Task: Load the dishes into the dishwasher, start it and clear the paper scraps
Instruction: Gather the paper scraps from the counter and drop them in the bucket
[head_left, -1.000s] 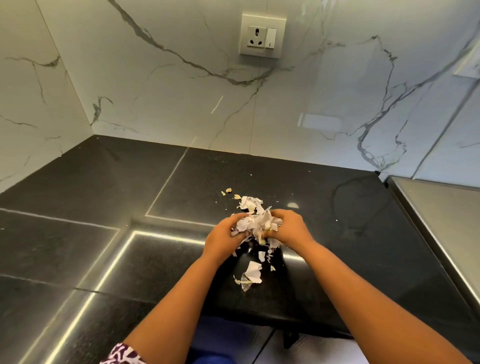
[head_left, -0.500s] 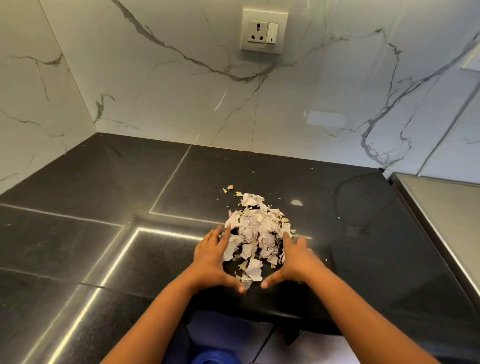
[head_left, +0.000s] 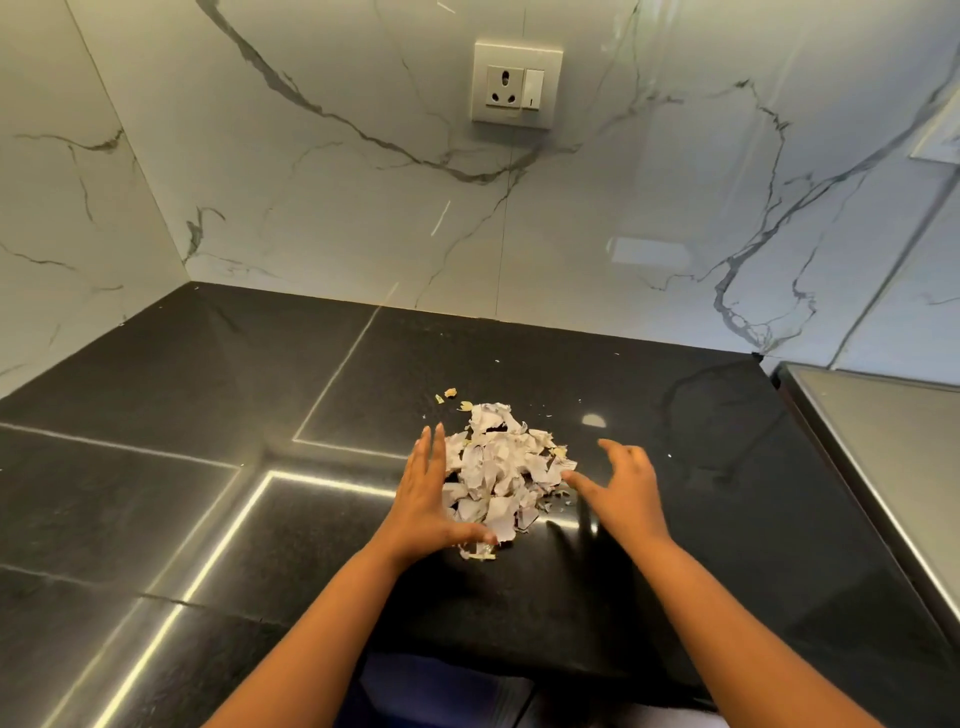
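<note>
The paper scraps (head_left: 498, 467) form a crumpled, jagged white heap on the glossy black stone countertop (head_left: 701, 519), below a veined marble wall (head_left: 311, 208). My left hand (head_left: 423, 499) is flat with its fingers straight, palm against the heap's left edge and thumb at its front. My right hand (head_left: 623, 488) is spread with its fingers loosely bent. It holds nothing and sits just beside the heap's right side.

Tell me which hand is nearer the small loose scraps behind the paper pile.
Left. The left hand lies along the left side of the paper pile, fingertips just short of the loose scraps. The right hand is across the pile, on its right.
</note>
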